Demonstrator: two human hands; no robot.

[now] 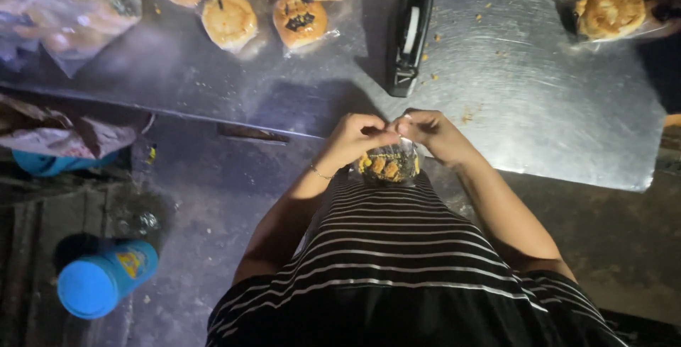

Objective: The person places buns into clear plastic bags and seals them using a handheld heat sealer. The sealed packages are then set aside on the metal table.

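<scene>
This looked like a small bakery's packing area. A steel desk (539,106) carried round buns sealed in clear bags (262,0) along its far edge, with a black tape dispenser (408,38) just right of them. Below the desk's near edge lay a worn, dirty floor (206,205).

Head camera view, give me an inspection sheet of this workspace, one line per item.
Surface: metal table, scratched, with scattered crumbs.
Job's things: small clear bag of pastry held against the striped shirt.
Clutter: black tape dispenser; wrapped buns at the far edge; another wrapped bun far right.
Hands: left hand and right hand both pinch the bag's top.
Cables: nothing seen.
Surroundings: dark floor, blue cylindrical can lying lower left, crumpled bags at left.
</scene>
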